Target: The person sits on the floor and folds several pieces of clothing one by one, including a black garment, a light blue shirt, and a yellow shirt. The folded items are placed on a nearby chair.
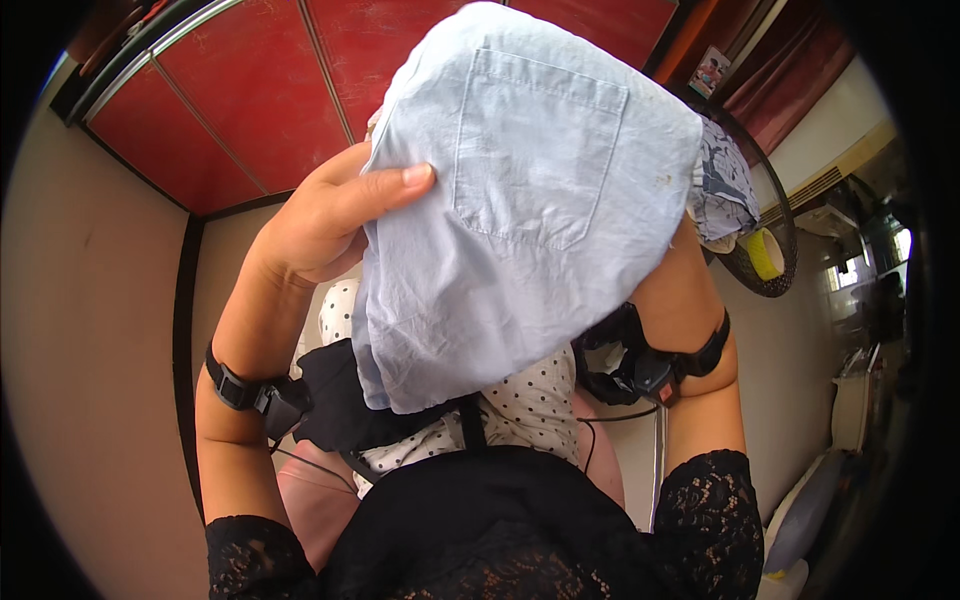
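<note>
Raised in front of me is a light blue cloth garment with a stitched patch pocket facing the camera. My left hand grips its left edge, thumb on top and fingers behind the fabric. My right forearm passes behind the garment's right side, so the right hand is hidden by the cloth. Small darker marks show near the garment's right edge. Under it, a black cloth and a white fabric with black dots lie across my lap.
Right of the garment, a dark round mesh basket bears a folded patterned cloth and a yellow-green roll. Red cabinet panels stand ahead. Thin black cables run from the arm-strapped devices. A black bag-like item sits by the right forearm.
</note>
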The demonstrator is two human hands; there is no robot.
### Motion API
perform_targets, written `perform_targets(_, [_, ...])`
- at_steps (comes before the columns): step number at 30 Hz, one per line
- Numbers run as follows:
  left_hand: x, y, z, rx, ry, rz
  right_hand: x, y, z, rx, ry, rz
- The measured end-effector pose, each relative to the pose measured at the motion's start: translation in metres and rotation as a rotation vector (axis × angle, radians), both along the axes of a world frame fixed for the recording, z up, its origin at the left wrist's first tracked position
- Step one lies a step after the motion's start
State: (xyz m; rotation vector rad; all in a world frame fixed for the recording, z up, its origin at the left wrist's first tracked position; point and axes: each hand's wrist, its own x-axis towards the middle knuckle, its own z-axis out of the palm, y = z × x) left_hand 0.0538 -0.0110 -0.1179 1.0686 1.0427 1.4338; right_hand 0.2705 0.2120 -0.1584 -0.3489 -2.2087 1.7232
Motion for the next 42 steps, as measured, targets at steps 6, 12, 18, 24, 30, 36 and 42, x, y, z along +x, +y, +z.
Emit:
perform_targets(6, [-0.011,0.011,-0.01,0.014,-0.566,-0.014,0.018,0.013,0.008,-0.17,0.051,-0.042])
perform_targets(12, [-0.026,0.058,-0.006,0.127,-0.483,-0.233,0.024,-0.001,0.033,-0.598,0.375,0.515])
perform_targets(18, [-0.018,0.115,0.076,0.224,0.125,-0.015,0.001,0.017,0.097,-0.367,0.418,-0.034])
perform_targets(24, [-0.004,0.076,0.084,0.357,0.665,0.123,0.035,0.025,0.098,0.008,0.526,-0.145])
perform_targets(30, [0.068,0.004,-0.082,0.213,0.727,0.063,0.123,-0.038,-0.048,-0.036,-0.059,-0.192])
perform_targets(36, [0.126,-0.051,-0.21,-0.309,0.344,-0.328,0.179,-0.099,-0.161,-0.458,-0.472,0.038])
perform_targets(42, [0.12,-0.061,-0.225,-0.315,0.342,-0.581,0.204,-0.099,-0.175,-0.707,-0.616,0.253])
